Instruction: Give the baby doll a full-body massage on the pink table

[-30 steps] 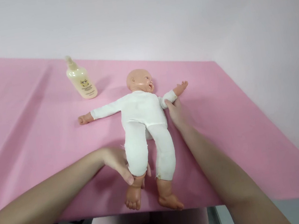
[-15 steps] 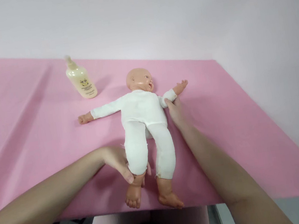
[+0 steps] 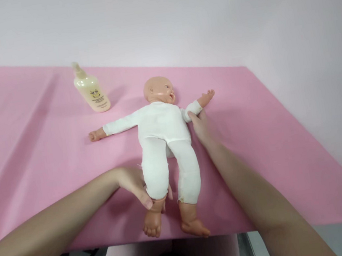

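A baby doll (image 3: 164, 122) with a white cloth body lies on its back, its bald head turned to the right and its arms spread. My left hand (image 3: 137, 187) is closed around the doll's lower leg on the left side, thumb on top near the ankle and fingers passing underneath, partly hidden. On the other side, my right hand (image 3: 200, 124) grips the doll's arm at the white sleeve, thumb in front, with most fingers hidden behind it. Both doll feet lie close to the table's front edge.
A pale yellow pump bottle (image 3: 93, 90) with a printed label stands behind the doll to the left. Pink cloth (image 3: 257, 154) covers the table, with a crease on the left. A white wall (image 3: 156, 20) rises behind. My lap is below the front edge.
Both hands keep their hold on the doll's leg and arm. The whole view has shifted very slightly; nothing else has visibly moved.
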`<state>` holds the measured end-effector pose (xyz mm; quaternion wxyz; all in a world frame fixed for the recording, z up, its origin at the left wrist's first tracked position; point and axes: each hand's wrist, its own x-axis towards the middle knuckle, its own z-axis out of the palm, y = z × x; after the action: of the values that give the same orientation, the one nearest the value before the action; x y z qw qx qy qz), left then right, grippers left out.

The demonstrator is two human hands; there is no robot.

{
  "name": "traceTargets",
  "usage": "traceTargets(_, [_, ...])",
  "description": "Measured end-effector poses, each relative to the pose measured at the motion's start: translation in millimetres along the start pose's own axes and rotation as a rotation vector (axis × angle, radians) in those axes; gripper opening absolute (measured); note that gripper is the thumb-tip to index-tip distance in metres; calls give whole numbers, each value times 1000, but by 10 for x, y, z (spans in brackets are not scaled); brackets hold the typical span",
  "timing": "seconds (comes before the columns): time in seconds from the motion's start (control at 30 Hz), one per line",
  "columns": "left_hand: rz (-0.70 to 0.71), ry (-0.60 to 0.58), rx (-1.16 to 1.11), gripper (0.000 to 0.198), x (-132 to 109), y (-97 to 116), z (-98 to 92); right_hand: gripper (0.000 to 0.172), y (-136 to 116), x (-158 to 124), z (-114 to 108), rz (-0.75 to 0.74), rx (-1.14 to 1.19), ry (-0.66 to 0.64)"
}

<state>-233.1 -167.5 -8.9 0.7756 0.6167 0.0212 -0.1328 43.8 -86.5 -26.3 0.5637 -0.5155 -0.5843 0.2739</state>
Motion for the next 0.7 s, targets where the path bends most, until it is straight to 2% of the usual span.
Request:
traceTargets(0.27, [-1, 9, -3, 74, -5, -46, -15, 88, -31, -7, 7, 43, 8, 7])
traceTargets(0.5, [12, 14, 32, 71, 0, 8, -6, 95, -26, 5, 12, 58, 29, 16])
traceTargets(0.7, [9, 18, 27, 73, -1, -19, -10, 99, -4, 17, 7, 55, 5, -29])
